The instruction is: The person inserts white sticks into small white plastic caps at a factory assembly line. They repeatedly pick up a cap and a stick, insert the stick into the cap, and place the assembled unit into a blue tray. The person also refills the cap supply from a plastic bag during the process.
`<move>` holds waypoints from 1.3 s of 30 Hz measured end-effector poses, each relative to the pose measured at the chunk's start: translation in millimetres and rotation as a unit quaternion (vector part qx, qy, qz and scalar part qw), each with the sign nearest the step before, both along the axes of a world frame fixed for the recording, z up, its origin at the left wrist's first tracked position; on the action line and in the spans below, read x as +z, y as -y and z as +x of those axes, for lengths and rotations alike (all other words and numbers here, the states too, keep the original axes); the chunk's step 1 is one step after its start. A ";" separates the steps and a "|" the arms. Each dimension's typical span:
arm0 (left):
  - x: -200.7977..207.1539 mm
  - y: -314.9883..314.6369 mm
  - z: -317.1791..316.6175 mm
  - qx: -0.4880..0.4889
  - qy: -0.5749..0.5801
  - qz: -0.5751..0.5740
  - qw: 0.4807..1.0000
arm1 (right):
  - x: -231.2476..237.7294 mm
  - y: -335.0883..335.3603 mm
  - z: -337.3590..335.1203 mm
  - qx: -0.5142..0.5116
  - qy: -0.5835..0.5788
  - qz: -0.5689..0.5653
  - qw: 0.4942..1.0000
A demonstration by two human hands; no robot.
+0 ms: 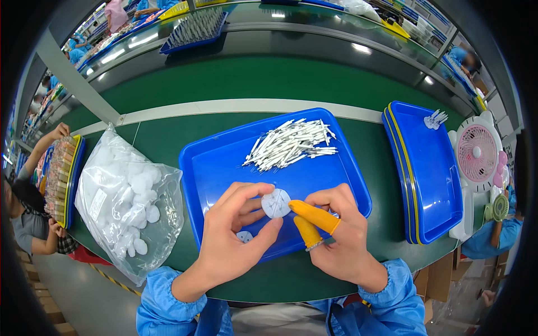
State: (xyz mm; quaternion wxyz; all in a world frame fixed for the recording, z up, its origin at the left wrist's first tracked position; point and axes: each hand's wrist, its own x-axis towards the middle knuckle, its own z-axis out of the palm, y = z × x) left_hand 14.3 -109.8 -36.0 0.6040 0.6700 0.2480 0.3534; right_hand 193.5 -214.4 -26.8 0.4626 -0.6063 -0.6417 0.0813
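Over the near part of a blue tray point(216, 159), my left hand point(235, 232) pinches a pale round disc point(276, 203) by its edge between thumb and fingers. Fine lines radiate across the disc's face. My right hand point(339, 235) wears yellow finger cots on thumb and forefinger; it is closed in at the disc's right edge, forefinger tip against it and thumb bent just below. Any small part between those fingertips is hidden. Thin white sticks point(291, 144) with dark ends lie piled in the tray's far half. Another pale disc point(244, 236) shows partly behind my left hand.
Left of the tray lies a clear plastic bag point(131, 196) of white round pieces. Stacked blue trays point(428, 173) stand right, the top one holding a disc with sticks point(435, 119). Beyond them is a pink-and-white fan point(476, 151). A co-worker's arm point(42, 145) reaches a filled tray at far left.
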 end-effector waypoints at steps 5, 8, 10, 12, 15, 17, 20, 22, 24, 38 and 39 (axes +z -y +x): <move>-1.5 1.2 -0.4 0.004 -0.011 0.014 1.000 | 5.2 -2.2 -0.4 0.024 0.019 -0.007 1.000; -1.2 1.2 0.3 0.009 -0.012 0.016 1.000 | 2.0 1.6 4.8 0.043 0.041 -0.001 0.998; -1.2 1.3 0.5 0.012 -0.016 0.018 1.000 | 0.3 1.0 5.2 0.043 0.038 -0.001 0.998; -1.0 1.6 0.7 0.013 -0.022 0.022 0.999 | -0.6 -1.8 2.5 0.028 0.018 -0.011 0.999; -1.7 1.9 0.0 0.009 -0.028 0.027 0.999 | 0.2 -0.4 -1.9 0.046 0.003 0.004 0.999; -0.5 2.1 0.0 0.009 -0.034 0.024 0.999 | -1.2 0.4 -1.4 0.044 0.000 0.008 0.999; -0.3 2.3 0.1 0.013 -0.029 0.016 0.999 | -0.6 1.6 4.6 0.047 0.025 -0.006 0.999; -0.4 2.2 0.1 0.013 -0.023 0.012 1.000 | 0.8 2.3 6.4 0.048 0.040 -0.005 0.998; -0.2 1.8 -0.3 0.010 -0.019 0.008 1.000 | 2.4 3.6 6.6 0.044 0.045 0.014 0.998; 0.3 2.8 -1.0 -0.005 -0.051 0.054 0.997 | 0.8 4.2 3.9 0.019 0.022 0.022 0.999; 0.6 3.4 -1.2 -0.006 -0.056 0.061 0.997 | 1.8 3.8 2.2 0.017 0.011 0.030 0.999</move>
